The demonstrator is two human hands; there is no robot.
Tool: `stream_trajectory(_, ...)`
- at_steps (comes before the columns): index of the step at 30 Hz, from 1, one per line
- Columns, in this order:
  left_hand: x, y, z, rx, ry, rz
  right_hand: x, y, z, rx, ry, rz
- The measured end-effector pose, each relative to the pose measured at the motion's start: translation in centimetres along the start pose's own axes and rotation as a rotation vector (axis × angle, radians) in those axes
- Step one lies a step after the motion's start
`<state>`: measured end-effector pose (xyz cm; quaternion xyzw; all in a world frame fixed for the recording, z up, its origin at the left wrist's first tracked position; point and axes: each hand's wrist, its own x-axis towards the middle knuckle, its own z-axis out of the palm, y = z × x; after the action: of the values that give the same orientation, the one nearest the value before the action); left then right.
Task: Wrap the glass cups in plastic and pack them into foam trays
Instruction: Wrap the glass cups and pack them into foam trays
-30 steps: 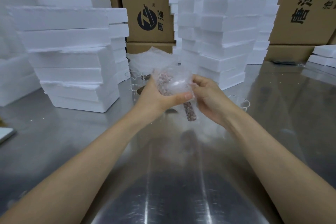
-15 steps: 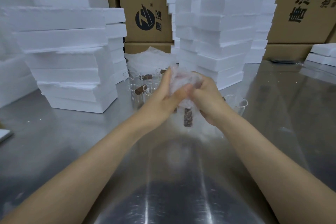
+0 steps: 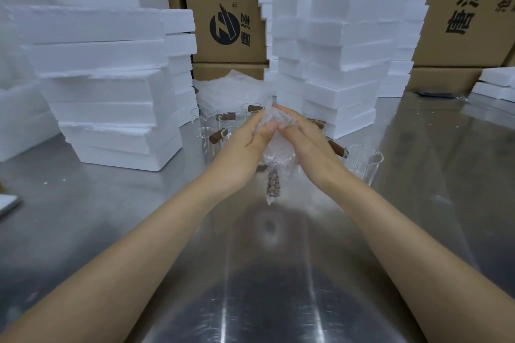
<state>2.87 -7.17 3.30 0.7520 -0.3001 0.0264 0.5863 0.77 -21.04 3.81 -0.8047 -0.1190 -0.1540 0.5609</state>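
I have both hands closed round the bubble-wrapped glass cup [image 3: 278, 154], which is held up off the bench [image 3: 250, 287] in front of me. My left hand [image 3: 242, 147] clasps one side and my right hand [image 3: 309, 145] the other. The thumbs meet at the top, where the loose plastic bunches. The cup's brown handle [image 3: 274, 185] hangs below my palms inside a tail of wrap.

I read this step as closing off the wrap. To do it well, I would fold the bunched top over the mouth and smooth it down rather than squeeze. This looks like thin glass, so pressure should spread across the palms, not the fingertips. I would lay the dangling tail back along the handle so nothing trails or snags going into a tray. I would also avoid levering the handle against the cup body.

The bare glass cups [image 3: 228, 122] stand just behind my hands, and a lone glass cup [image 3: 363, 161] stands near my right wrist, so my elbows need to stay tucked in. The spare bubble wrap [image 3: 231, 92] lies beyond the cups. The foam trays [image 3: 111, 92] I can see are all in stacks, so one must come down first.
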Motion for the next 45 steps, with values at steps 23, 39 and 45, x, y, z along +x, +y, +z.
stream_trajectory(23, -0.2, -0.2, -0.5, 0.491, 0.448, 0.124, -0.4, -0.5, 0.1, -0.094, -0.006, -0.15)
stream_trajectory(39, -1.4, 0.0, 2.3, 0.322, 0.322, 0.049, 0.1, 0.2, -0.6, -0.457, 0.265, 0.023)
stream_trajectory(45, -1.3, 0.0, 2.1, 0.434, 0.356, 0.011, 0.2, -0.2, -1.1, -0.613, 0.287, -0.109)
